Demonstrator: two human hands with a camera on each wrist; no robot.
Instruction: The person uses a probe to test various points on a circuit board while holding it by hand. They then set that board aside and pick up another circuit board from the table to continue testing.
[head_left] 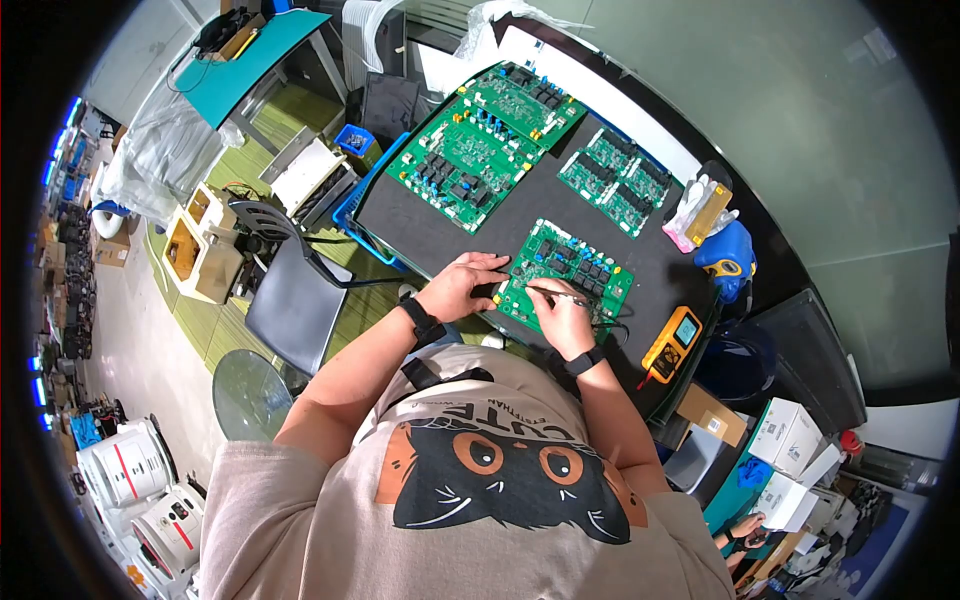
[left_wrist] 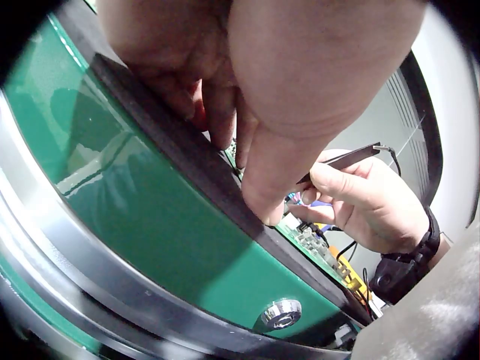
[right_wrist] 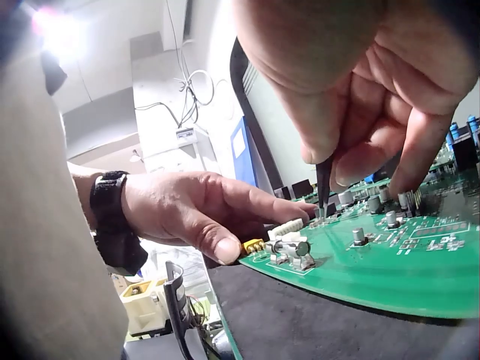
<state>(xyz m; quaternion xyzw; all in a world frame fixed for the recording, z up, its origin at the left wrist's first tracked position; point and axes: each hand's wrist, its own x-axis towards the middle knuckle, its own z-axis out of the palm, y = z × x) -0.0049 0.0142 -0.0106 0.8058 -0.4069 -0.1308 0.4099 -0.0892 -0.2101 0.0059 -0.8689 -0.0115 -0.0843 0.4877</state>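
A green circuit board [head_left: 535,250] with black and blue components lies on the dark mat in front of me. My left hand [head_left: 458,288] rests at its left edge; in the right wrist view the thumb is by a yellow connector [right_wrist: 253,246] at the corner. My right hand [head_left: 568,326] pinches a slim black test probe [left_wrist: 346,160] with a cable at its rear end. The probe's dark tip [right_wrist: 323,193] points down among small parts, right at the board's surface. Close to my right hand, a yellow multimeter [head_left: 672,345] lies on the mat.
Larger green boards [head_left: 470,150] lie at the back left of the mat [head_left: 400,215], and smaller boards [head_left: 615,180] at the back right. A blue device [head_left: 728,258] stands by the right edge. On the left is a black chair [head_left: 290,310].
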